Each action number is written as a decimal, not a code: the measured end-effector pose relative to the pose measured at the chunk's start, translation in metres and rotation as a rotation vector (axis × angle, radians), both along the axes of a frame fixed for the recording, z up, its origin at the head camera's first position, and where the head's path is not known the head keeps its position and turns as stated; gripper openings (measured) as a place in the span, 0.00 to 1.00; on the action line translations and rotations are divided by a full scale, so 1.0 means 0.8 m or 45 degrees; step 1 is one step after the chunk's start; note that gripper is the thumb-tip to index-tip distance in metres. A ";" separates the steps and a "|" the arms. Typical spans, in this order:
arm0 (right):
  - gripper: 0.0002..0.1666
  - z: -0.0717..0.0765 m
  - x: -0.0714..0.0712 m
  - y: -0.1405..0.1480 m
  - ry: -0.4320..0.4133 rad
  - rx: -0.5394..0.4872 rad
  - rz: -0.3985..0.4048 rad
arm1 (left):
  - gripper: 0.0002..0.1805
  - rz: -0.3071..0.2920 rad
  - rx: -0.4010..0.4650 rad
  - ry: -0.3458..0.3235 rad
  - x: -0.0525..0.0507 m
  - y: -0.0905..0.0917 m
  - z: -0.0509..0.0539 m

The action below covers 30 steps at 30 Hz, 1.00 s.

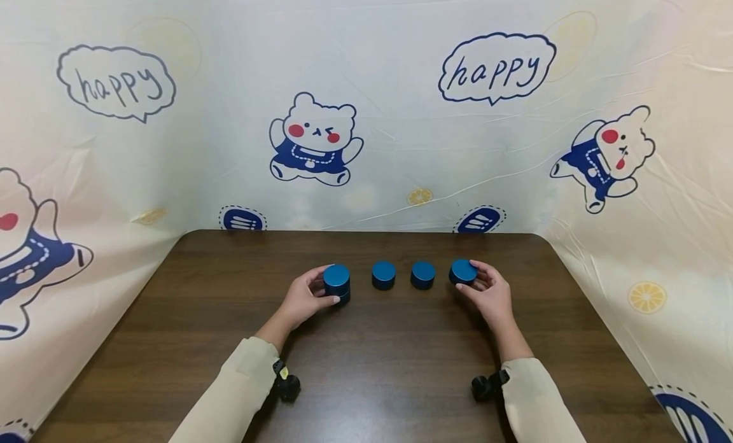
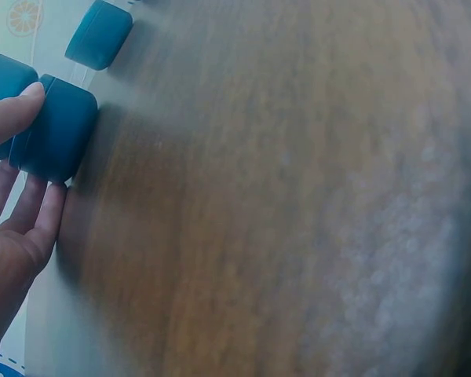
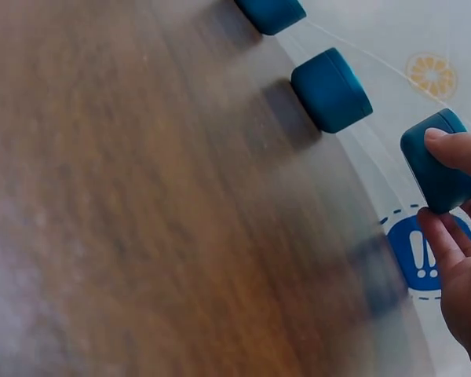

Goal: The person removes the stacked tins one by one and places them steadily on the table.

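Observation:
Toward the far side of the table, my left hand (image 1: 305, 298) grips a stack of two round blue tins from the left. The upper tin (image 1: 336, 278) sits squarely on the lower tin (image 2: 63, 129), and the thumb (image 2: 12, 118) lies across the side near their seam. On the right, my right hand (image 1: 491, 296) pinches another blue tin (image 1: 463, 272) between thumb and fingers. This tin hangs a little above the table, its shadow apart from it in the right wrist view. Between the hands stand two more blue tins, a left one (image 1: 383, 275) and a right one (image 1: 422, 275).
The dark wooden table (image 1: 366, 373) ends at a pale printed cloth (image 1: 395, 144) close behind the tins. The cloth also hangs at the left and right sides. A black wrist camera is strapped on each arm, left (image 1: 288, 387) and right (image 1: 483, 388).

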State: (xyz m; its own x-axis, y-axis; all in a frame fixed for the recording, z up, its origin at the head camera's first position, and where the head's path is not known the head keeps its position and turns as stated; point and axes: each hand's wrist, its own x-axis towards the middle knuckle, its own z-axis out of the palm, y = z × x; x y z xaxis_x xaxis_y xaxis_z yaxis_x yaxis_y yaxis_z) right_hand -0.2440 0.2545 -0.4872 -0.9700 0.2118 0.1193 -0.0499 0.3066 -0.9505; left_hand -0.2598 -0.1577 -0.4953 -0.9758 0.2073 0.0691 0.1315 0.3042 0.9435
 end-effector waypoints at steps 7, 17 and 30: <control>0.36 -0.010 -0.008 0.002 -0.032 0.023 0.000 | 0.38 0.006 -0.007 -0.016 0.000 0.001 0.003; 0.36 -0.023 -0.015 -0.004 -0.068 0.030 -0.012 | 0.38 0.002 -0.017 -0.014 0.000 0.001 0.003; 0.36 -0.024 -0.018 -0.003 -0.105 0.064 0.000 | 0.38 -0.011 -0.004 -0.029 0.007 0.004 0.014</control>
